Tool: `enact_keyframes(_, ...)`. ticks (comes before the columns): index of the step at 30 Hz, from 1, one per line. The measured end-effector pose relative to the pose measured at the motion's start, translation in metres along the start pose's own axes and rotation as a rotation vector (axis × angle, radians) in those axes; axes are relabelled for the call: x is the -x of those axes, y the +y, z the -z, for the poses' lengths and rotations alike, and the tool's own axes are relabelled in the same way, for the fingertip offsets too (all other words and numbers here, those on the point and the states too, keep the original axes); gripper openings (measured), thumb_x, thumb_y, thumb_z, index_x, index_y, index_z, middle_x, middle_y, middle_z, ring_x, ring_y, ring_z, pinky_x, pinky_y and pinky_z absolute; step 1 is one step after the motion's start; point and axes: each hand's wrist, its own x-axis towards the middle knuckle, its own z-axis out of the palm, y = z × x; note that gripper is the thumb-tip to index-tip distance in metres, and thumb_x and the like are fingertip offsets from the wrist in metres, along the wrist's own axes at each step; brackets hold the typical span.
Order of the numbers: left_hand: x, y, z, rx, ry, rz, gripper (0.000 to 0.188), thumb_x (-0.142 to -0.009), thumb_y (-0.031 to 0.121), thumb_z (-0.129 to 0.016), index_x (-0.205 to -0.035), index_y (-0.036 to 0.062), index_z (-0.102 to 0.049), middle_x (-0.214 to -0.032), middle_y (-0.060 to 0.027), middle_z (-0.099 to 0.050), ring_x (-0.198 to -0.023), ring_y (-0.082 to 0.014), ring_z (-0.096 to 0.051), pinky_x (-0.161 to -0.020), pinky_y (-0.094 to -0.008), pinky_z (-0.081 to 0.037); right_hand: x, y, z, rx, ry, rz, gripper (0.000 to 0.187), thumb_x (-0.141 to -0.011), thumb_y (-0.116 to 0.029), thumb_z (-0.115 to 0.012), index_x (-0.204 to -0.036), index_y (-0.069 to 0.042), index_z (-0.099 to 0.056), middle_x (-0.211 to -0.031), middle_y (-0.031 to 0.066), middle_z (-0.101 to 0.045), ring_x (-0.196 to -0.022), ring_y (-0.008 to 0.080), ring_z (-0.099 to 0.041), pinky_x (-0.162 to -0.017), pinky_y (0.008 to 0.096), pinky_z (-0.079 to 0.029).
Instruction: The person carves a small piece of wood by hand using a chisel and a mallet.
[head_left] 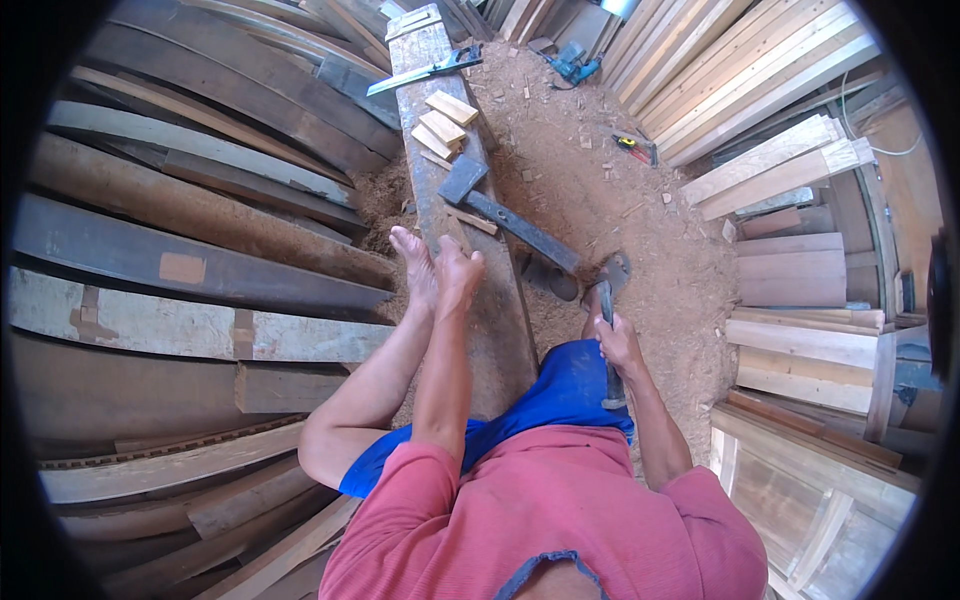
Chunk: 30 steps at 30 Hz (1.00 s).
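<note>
My left hand is over the wooden bench, beside my bare left foot. Its fingers look closed, and what they hold, if anything, is hidden. A thin wood strip lies just beyond its fingertips. Past that, a dark mallet-shaped piece rests with its blocky head on the bench and its long shaft slanting off to the right. My right hand is wrapped around a slim dark hand tool, upright beside my right leg, with a flared lower end.
Short pale wood blocks and a handsaw lie farther up the bench. Sawdust and chips cover the floor. A teal power tool and a yellow-and-red tool lie there. Stacked boards line both sides.
</note>
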Motion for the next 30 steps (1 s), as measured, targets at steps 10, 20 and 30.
enact_keyframes(10, 0.147, -0.001, 0.048, 0.866, -0.602, -0.272, 0.016, -0.088, 0.001, -0.060, -0.100, 0.0036, -0.050, -0.083, -0.0022, -0.061, -0.072, -0.0090, -0.058, -0.064, -0.0240, -0.049, 0.045, -0.127, -0.084, -0.227, -0.321, 0.299, 0.024, -0.090, -0.024, -0.067, -0.096, -0.002, -0.062, -0.066, -0.0017, -0.053, -0.050, 0.0046, -0.046, -0.046, 0.0224, -0.038)
enact_keyframes(20, 0.158, -0.046, 0.078, 1.444, -0.512, -0.085, 0.024, -0.091, 0.004, -0.057, -0.113, 0.0045, -0.049, -0.101, -0.0130, -0.064, -0.091, -0.0263, -0.069, -0.079, -0.0387, -0.060, 0.011, -0.081, -0.085, 0.202, -0.174, 0.314, 0.032, -0.088, -0.028, -0.062, -0.084, 0.004, -0.061, -0.064, 0.0061, -0.056, -0.060, 0.0125, -0.053, -0.056, 0.0325, -0.045)
enact_keyframes(30, 0.164, -0.057, 0.087, 1.587, -0.340, -0.199, 0.027, -0.091, 0.003, -0.059, -0.116, 0.0060, -0.051, -0.115, -0.0173, -0.064, -0.108, -0.0320, -0.064, -0.094, -0.0443, -0.053, 0.006, -0.064, -0.144, 0.567, -0.031, 0.479, 0.040, -0.088, -0.036, -0.061, -0.088, 0.004, -0.065, -0.083, 0.0256, -0.068, -0.073, 0.0375, -0.068, -0.067, 0.0439, -0.052)
